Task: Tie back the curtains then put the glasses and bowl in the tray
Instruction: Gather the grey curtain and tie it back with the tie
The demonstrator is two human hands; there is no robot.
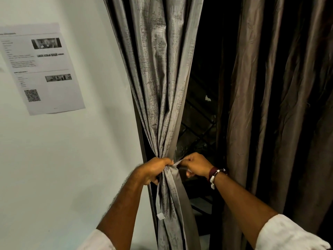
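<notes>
The grey curtain is hanging from twelve o'clock down the middle of the view and is being bunched into a narrow waist just below centre, toward six o'clock. The left hand is wrapping its curled fingers around that waist from the nine o'clock side, clamping the gathered folds tight. Just beside it, on the three o'clock side, the right hand is pinching the end of a thin strip of matching fabric, the tie, between thumb and fingertips; the strip is running from the pinch back to the bunched cloth, where it is meeting the left hand's knuckles. Another length of the same strip is dangling below the left hand toward six o'clock, ending in a pale tab. Whether the tie is passing fully round the bundle is something I cannot tell.

A bracelet is sitting on the right wrist, and white sleeves are showing at the bottom corners, at five and seven o'clock.

The brown curtain is hanging loose at three o'clock, well apart from both hands. Between the two curtains a dark window is showing, with slanting bars across it. At nine to ten o'clock a printed sheet is sticking to the white wall, carrying small photos and a square code.
</notes>
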